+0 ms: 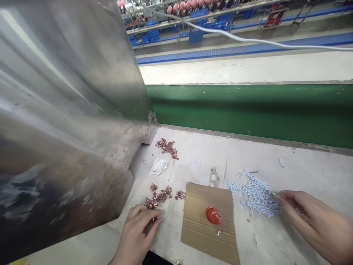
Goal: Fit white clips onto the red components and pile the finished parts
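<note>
Worn, pale worktable (303,169) in a factory hall, bounded on its far side by a green conveyor belt (248,110). Nearest the camera, the left hand (138,230) lies palm down on the table, fingers curled and fingertips pressed at the near edge of a scatter of small dark-red pieces (160,197); whether it has pinched one cannot be told. The right hand (309,217) reaches in from the right, fingers loosely bent, tips touching the heap of small white pieces (257,195); no grasp is visible. Between the hands lies a corrugated cardboard sheet (198,224) carrying one red oval part (213,215). Farther back: a white scrap (158,165) and a second red heap (167,146). A large metal housing (68,110) fills the left. Beyond the belt, blue crates (195,35) sit on racking.
</note>
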Action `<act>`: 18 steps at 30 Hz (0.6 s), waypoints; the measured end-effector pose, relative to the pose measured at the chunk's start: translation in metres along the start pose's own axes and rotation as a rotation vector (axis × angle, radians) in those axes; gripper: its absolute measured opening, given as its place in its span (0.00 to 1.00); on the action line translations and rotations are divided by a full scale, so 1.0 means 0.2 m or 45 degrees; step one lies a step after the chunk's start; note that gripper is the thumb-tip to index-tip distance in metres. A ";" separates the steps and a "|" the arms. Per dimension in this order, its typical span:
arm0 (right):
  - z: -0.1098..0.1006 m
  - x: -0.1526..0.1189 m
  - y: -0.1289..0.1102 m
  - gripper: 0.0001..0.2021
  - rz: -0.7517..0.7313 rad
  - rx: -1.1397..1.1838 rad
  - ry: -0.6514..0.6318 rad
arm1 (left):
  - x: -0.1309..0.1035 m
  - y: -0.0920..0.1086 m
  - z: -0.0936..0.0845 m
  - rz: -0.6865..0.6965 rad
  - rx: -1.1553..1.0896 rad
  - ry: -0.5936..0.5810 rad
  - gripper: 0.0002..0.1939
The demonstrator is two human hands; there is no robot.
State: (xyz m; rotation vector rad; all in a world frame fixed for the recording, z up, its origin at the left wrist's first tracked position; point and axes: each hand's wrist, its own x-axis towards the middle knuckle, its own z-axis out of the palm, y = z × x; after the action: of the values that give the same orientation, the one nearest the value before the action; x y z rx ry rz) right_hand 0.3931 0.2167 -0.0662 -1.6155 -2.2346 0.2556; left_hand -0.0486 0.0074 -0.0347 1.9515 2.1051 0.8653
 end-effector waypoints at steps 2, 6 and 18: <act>-0.02 -0.02 -0.02 0.11 -0.037 0.028 -0.083 | 0.06 0.03 0.04 0.064 0.062 0.014 0.08; -0.03 -0.06 -0.07 0.13 -0.057 0.015 -0.115 | 0.19 0.12 0.13 0.111 0.196 0.038 0.14; -0.01 -0.05 -0.12 0.18 -0.252 -0.163 -0.096 | 0.39 0.16 0.18 0.332 0.063 -0.150 0.09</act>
State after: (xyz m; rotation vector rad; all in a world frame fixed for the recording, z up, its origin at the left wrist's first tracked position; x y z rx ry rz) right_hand 0.3762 0.1993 -0.0570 -1.4529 -2.4935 0.1236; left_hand -0.0146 0.0921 -0.0275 2.2789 1.8522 0.7230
